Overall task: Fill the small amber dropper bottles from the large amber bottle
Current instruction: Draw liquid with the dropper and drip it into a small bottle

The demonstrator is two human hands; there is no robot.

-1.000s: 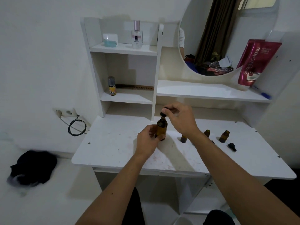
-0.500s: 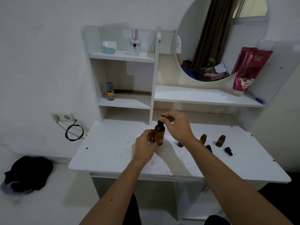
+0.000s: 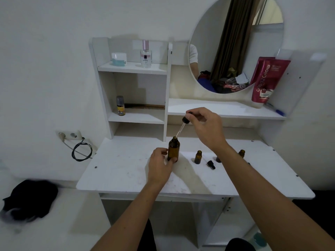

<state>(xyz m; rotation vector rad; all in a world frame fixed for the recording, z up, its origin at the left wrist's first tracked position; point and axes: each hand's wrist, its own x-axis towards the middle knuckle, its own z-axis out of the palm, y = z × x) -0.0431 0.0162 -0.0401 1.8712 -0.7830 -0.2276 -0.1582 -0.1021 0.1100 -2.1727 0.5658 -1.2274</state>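
Left hand point(image 3: 160, 164): lower centre of frame, fingers point(image 3: 173, 159) curled round the base of the large amber bottle point(image 3: 173, 149), steadying it upright on the surface point(image 3: 126, 171).
Large amber bottle: centre of frame, uncapped, mouth open; amber glass too dark to read the liquid level.
Right hand point(image 3: 206, 127): just above centre, fingers pinching the black bulb of the dropper point(image 3: 182, 126), nothing else held.
Dropper: glass tube slanted down-left, tip at or just inside the large bottle's mouth; cannot tell whether any liquid sits in the tube.
Nearest small bottle point(image 3: 198, 157): right of the large bottle, well apart from it, upright, open-topped; contents not readable.
Loose dropper cap point(image 3: 210, 164): lying on its side just right of that small bottle, its glass tube pointing up-left.
Second small bottle point(image 3: 218, 159): further right, mostly hidden behind the right forearm; state of its top not visible.
Third small bottle point(image 3: 241, 153): right of centre, beyond the forearm, upright, seemingly uncapped.
Progress: early, by the look of it; caps off and dropper raised from the large bottle, no transfer into any small bottle evident.
Left to do: likely carrying liquid to each small bottle in turn, then recapping all.
Far shelf: perfume bottle point(image 3: 146, 56) upper centre-left, red tube point(image 3: 266, 80) upper right beside the mirror point(image 3: 235, 24).
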